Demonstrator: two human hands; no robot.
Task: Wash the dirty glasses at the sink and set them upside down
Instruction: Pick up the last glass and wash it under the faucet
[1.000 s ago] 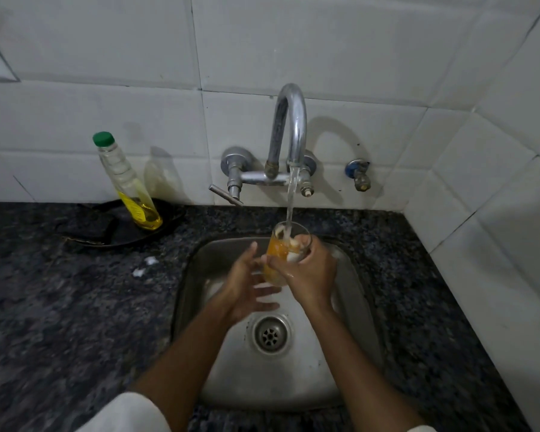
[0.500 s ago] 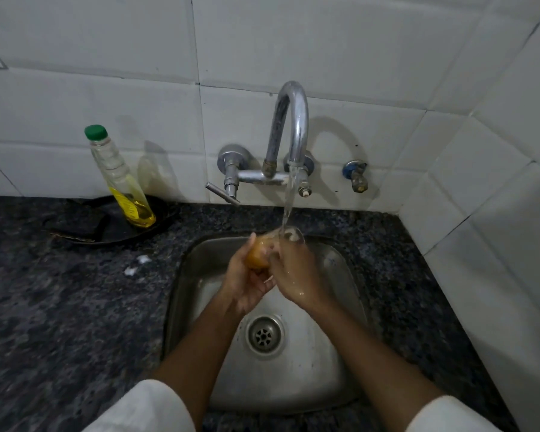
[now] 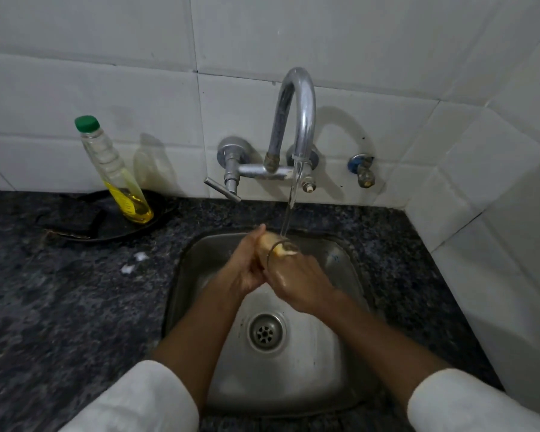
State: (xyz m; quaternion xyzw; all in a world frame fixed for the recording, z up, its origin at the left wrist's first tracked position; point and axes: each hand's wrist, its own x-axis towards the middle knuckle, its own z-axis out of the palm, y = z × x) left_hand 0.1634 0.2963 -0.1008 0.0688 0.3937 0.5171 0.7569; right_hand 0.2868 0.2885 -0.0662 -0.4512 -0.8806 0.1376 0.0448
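A clear glass (image 3: 276,247) with a yellowish tint is held tilted over the steel sink (image 3: 340,363), its rim turned to the right under the running water. My left hand (image 3: 247,269) wraps the glass's left side and base. My right hand (image 3: 296,283) grips it from the right, fingers at the rim. Water falls from the curved tap (image 3: 296,120) onto the glass. Most of the glass is hidden by both hands.
A bottle of yellow liquid with a green cap (image 3: 114,169) stands on a black pan (image 3: 106,219) at the back left of the dark granite counter (image 3: 60,307). Small white bits (image 3: 134,262) lie near the sink. White tiled walls close the back and right.
The glass went from upright under the stream to tilted sideways. My left hand, open beside it before, now clasps it; both hands have turned it.
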